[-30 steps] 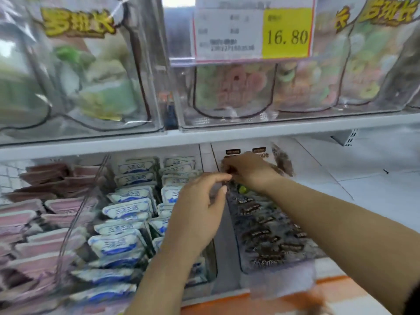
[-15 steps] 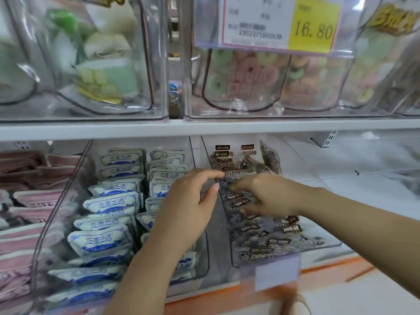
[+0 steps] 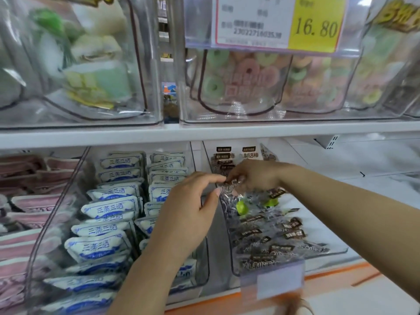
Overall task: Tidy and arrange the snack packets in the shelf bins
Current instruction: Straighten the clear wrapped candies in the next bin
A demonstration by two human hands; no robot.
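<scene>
While both hands meet over the back half of the right bin [image 3: 336, 252], the right hand [image 3: 254, 176] has its fingers [image 3: 236, 178] curled and pinching a small dark packet [image 3: 229, 187], held just above the pile. Left hand [image 3: 193, 210]: thumb and forefinger bent toward each other, tips at the packet's left edge; can't tell if they actually grip it, and the other fingers are loosely curled. Left forearm crosses in front of the middle bin [image 3: 204, 269]. Below the packet, dark packets [image 3: 272, 246] lie loose and jumbled in the right bin, with two green pieces [image 3: 241, 207] among them and a few packets upright at the back. Blurred blank label [image 3: 279, 283] on that bin's front. Middle bin holds white-blue packets [image 3: 106, 209] in two overlapping rows, fairly neat. Pink packets [image 3: 34, 203] are stacked further left. White shelf [image 3: 204, 133] runs above, carrying clear bins of ring candy [image 3: 245, 73] and a price tag [image 3: 316, 26] reading 16.80.
</scene>
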